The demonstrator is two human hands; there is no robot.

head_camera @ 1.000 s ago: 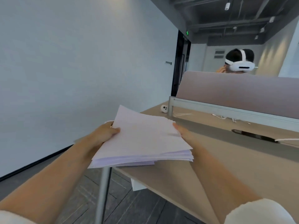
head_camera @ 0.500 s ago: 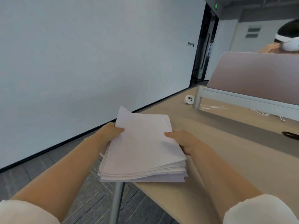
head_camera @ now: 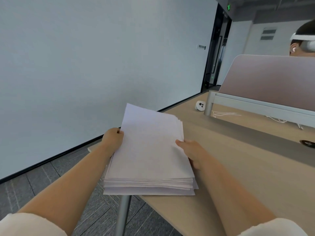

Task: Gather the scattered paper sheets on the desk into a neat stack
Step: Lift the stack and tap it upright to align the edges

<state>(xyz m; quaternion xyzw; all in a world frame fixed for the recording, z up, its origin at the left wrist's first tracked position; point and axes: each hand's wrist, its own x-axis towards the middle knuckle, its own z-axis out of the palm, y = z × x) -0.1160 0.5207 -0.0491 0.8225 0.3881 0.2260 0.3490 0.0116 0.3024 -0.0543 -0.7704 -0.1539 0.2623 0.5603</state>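
Both side edges of the stack of paper sheets (head_camera: pixel 150 150) are being gripped. The left hand (head_camera: pixel 113 139) is clasping the left edge with its thumb at the top sheet. The right hand (head_camera: pixel 190 150) is pinching the right edge, thumb lying flat on top and fingers hidden beneath. The stack is sitting at the near left corner of the desk (head_camera: pixel 247 167), its front edge overhanging the rim above the round grey metal leg (head_camera: pixel 122 215). Whether it is resting on the wood or being held just above it, I cannot tell. The sheets are plain, white and matte, and the layered front edges are lying slightly uneven, with one far corner poking out past the rest. To the right, the pale wood-grain surface is running smooth and bare toward a mauve, round-cornered divider panel (head_camera: pixel 272 79) on a grey rail. A small white rounded object (head_camera: pixel 200 105) and thin white cable (head_camera: pixel 225 114) are lying beside the rail's post, well apart from the stack. Dark grey floor (head_camera: pixel 34 184) is stretching leftward to a flat pale wall.
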